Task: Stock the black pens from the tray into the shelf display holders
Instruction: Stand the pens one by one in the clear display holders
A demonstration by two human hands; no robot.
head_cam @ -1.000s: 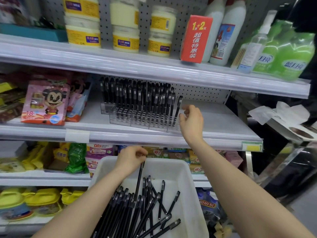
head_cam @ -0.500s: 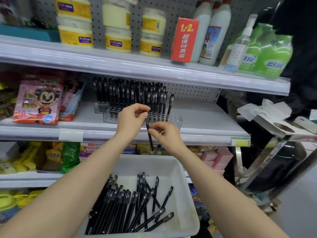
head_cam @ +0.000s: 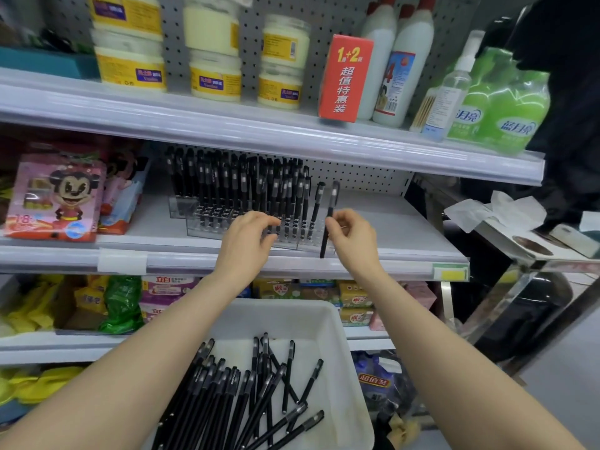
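So the right hand [head_cam: 352,237] has its fingers [head_cam: 331,225] pinched around one slim black pen [head_cam: 328,219], cap end up, held nearly upright just off the right end of the clear plastic display holder [head_cam: 246,227] on the middle shelf [head_cam: 406,228]. The pen's tip hangs down in front of the shelf's front rail. The left hand [head_cam: 245,243] is loose and holding nothing, fingers half curled and spread right at the holder's front edge, covering part of it. The holder is a stepped see-through block full of round holes, packed with upright black pens, with one more standing alone at its right end. Down below, the white plastic tray [head_cam: 337,336] has a heap of matte black pens [head_cam: 240,394] lying mostly parallel, a few crossed. Around it: a pink cartoon packet [head_cam: 55,196] to the left, cream jars [head_cam: 214,73] and a red box [head_cam: 345,77] on the shelf above.
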